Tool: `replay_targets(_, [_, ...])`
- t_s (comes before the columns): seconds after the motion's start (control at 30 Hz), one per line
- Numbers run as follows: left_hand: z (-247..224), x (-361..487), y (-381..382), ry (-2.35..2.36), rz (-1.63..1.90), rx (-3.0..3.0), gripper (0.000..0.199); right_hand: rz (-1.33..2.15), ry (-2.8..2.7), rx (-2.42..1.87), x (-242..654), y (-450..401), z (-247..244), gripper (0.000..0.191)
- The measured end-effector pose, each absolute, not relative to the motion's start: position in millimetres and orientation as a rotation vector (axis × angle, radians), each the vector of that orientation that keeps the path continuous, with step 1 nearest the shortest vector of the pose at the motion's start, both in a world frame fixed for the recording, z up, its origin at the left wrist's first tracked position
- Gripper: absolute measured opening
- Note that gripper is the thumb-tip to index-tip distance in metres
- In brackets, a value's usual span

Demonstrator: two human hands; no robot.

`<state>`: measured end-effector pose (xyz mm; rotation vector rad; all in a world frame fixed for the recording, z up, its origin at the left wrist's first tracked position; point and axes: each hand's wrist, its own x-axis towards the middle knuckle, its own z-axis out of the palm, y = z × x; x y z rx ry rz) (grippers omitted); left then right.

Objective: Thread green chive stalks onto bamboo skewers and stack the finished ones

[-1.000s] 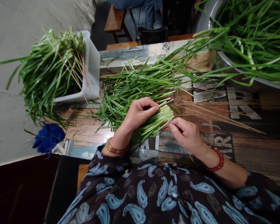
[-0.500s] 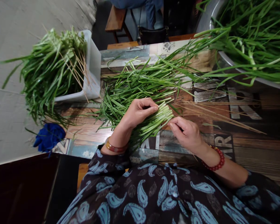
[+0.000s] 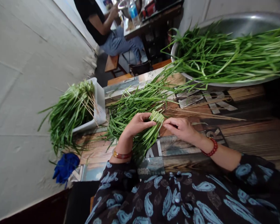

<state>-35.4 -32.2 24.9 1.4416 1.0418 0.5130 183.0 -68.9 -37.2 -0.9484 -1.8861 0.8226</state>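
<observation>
Our left hand [image 3: 140,124] grips the green stems [image 3: 151,133], mid-frame | our right hand [image 3: 180,128] pinches by their pale ends [image 3: 157,116], on what we can't tell | we seem to be bunching; next likely needs gentle pinching.

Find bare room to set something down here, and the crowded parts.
Bare tabletop stretches between the loose sticks and the right forearm. A smaller, mostly bare patch lies between the crumpled blue item and the amber bangle. The middle is crowded: greens spread between the white bin and metal basin.
</observation>
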Motion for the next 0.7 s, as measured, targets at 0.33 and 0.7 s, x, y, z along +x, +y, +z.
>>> replay_targets(0.33, [43.5,-20.1,-36.9,1.242,0.662,1.369,0.032,0.526,-1.931,-1.0,210.9,-54.2,-19.1,0.017])
replay_targets(0.7, [60.6,-29.2,-52.7,0.957,0.854,1.436,0.048,0.311,-1.974,-0.916,212.6,-53.2,18.3,0.017])
